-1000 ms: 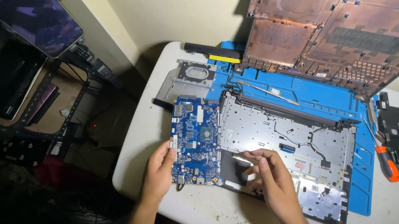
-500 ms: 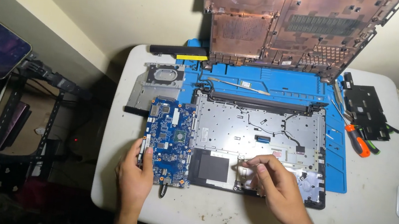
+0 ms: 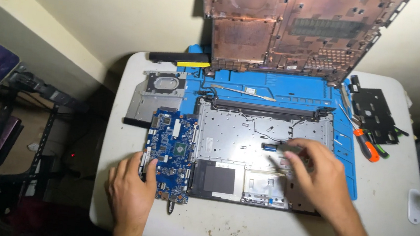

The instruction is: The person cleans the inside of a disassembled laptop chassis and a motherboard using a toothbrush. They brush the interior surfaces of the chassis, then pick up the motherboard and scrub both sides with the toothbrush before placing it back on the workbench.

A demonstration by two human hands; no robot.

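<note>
An opened laptop base (image 3: 250, 138) with a silver inner frame lies on a blue work mat (image 3: 297, 88) on a white table (image 3: 239, 232). A blue circuit board (image 3: 170, 150) rests at the base's left edge. My left hand (image 3: 130, 190) lies flat on the table, thumb and fingers touching the board's lower left side. My right hand (image 3: 319, 175) hovers over the right part of the frame, fingers bent down near a small blue ribbon connector (image 3: 270, 147). Whether it pinches anything is hidden.
A brown laptop bottom cover (image 3: 294, 27) leans against the wall at the back. A silver optical drive (image 3: 154, 96) and a black battery bar (image 3: 177, 57) lie at back left. A black bracket (image 3: 376, 113) and orange-handled screwdrivers (image 3: 365, 143) lie at right. Dark shelving stands left.
My right hand has moved up and right, from the lower middle of the frame to its right part. The left hand stays by the board. The view has shifted.
</note>
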